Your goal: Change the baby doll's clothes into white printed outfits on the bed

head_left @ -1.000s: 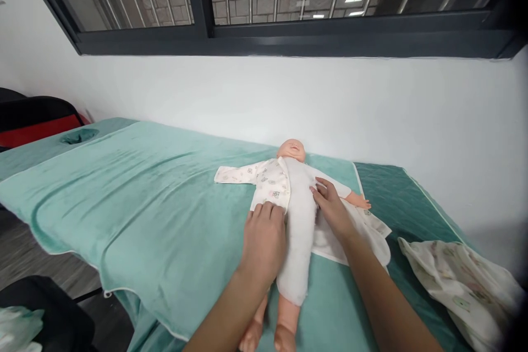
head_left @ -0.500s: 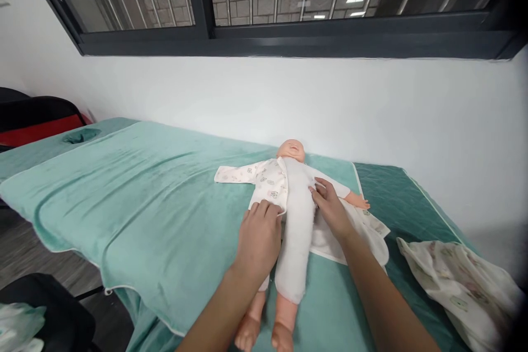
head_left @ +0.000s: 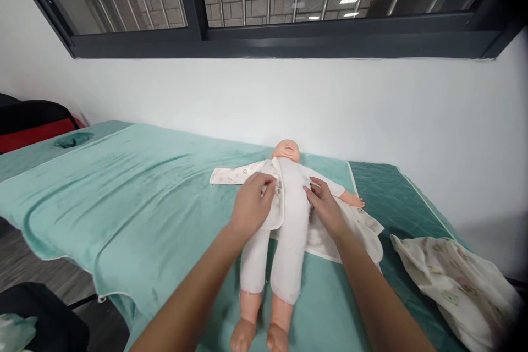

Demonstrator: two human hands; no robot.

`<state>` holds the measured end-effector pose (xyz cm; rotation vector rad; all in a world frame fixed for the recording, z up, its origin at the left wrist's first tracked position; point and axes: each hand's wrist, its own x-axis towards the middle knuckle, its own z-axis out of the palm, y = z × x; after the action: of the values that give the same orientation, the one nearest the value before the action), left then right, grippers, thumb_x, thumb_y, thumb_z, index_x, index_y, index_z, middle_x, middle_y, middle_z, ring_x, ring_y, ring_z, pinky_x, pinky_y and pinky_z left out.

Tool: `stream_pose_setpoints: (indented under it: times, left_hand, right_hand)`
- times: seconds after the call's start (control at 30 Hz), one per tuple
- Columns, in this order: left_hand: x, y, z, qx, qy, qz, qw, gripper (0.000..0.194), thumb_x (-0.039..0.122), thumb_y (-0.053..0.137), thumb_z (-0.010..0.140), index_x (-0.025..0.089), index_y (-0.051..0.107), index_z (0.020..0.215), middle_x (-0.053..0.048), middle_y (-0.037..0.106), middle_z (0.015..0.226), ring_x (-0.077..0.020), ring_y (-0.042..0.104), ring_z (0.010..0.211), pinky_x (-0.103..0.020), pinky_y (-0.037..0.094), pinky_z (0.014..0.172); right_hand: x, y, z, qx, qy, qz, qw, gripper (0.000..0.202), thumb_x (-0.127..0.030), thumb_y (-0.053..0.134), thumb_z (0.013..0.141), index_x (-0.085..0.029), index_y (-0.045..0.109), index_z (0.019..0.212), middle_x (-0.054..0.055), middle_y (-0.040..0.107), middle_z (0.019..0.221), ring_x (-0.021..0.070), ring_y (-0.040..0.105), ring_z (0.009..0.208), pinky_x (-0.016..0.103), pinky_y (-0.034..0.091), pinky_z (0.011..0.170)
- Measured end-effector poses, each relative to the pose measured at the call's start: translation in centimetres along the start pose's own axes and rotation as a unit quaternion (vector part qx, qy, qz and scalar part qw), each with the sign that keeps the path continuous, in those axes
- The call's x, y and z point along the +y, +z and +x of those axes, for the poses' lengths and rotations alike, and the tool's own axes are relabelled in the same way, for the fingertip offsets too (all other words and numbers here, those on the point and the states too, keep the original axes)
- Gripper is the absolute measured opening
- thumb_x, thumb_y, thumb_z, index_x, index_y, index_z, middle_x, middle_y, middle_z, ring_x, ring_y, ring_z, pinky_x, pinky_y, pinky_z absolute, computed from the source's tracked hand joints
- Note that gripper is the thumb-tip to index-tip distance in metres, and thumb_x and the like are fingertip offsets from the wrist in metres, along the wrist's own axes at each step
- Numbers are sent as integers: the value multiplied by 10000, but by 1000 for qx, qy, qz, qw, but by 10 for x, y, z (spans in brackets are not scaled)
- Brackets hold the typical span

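A baby doll (head_left: 289, 234) lies on its back with its head toward the wall, its white padded body and legs uncovered in the middle. A white printed baby shirt (head_left: 274, 223) is partly on it, one front panel folded over the chest and belly. My left hand (head_left: 252, 203) is closed in a pinch on that panel near its inner edge. My right hand (head_left: 325, 206) rests against the doll's other side, fingers bent and slightly apart. Beneath my right forearm the shirt's other panel (head_left: 361, 225) lies spread out. The shirt sleeve by my left hand stretches flat.
A light green blanket (head_left: 136, 192) covers the bed, with a darker green quilted cover (head_left: 381, 192) at the right. Crumpled printed cloth (head_left: 454, 280) lies on it. A wall and barred window stand behind. A black chair-like object (head_left: 45, 308) is at lower left.
My left hand has moved up from the shirt's bottom hem to the panel at chest height. The panel now lies flatter over the belly. My right hand has stayed at the doll's side.
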<state>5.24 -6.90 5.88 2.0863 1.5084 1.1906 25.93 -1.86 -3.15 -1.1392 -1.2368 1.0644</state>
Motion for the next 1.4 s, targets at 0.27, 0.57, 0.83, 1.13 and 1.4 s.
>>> stream_pose_setpoints:
  times: [0.27,0.57,0.83,1.13,1.4]
  left_hand:
    - [-7,36,74,-131,34,102,986,396,365,305,1013,193,544,1278,-93,667,1249,-239,617,1139,-361,482,926]
    - [42,63,102,-164,132,311,927,270,239,466,939,135,577,1162,-155,565,1336,-286,472,1302,-411,396,1057]
    - [95,134,113,-359,208,329,848,315,171,533,866,182,561,1180,-123,621,1244,-266,536,1165,-414,448,937]
    - [75,145,130,-390,194,352,829,340,178,567,838,207,556,1177,-121,667,1160,-267,635,1057,-403,478,866]
    - [61,128,137,-373,212,329,841,302,227,537,851,232,514,1152,-85,678,1086,-252,658,971,-361,483,788]
  right_hand:
    - [3,-1,3,-7,-5,3,1000,571,-553,661,808,-264,451,1254,26,643,967,212,613,934,362,491,847]
    - [-8,3,-3,5,-33,-25,999,608,-597,569,861,-240,453,1339,111,572,1352,247,531,1254,417,409,1067]
    - [-8,3,-6,-54,-84,-103,990,546,-573,518,858,-257,578,1299,92,623,1327,300,509,1305,473,363,1126]
    - [-26,-6,-14,-107,-66,-119,985,500,-491,589,867,-219,586,1287,109,626,1325,314,566,1233,482,435,1061]
    - [-51,-73,-19,-215,18,-107,971,442,-470,679,807,-285,672,1209,47,654,1303,269,609,1178,419,492,978]
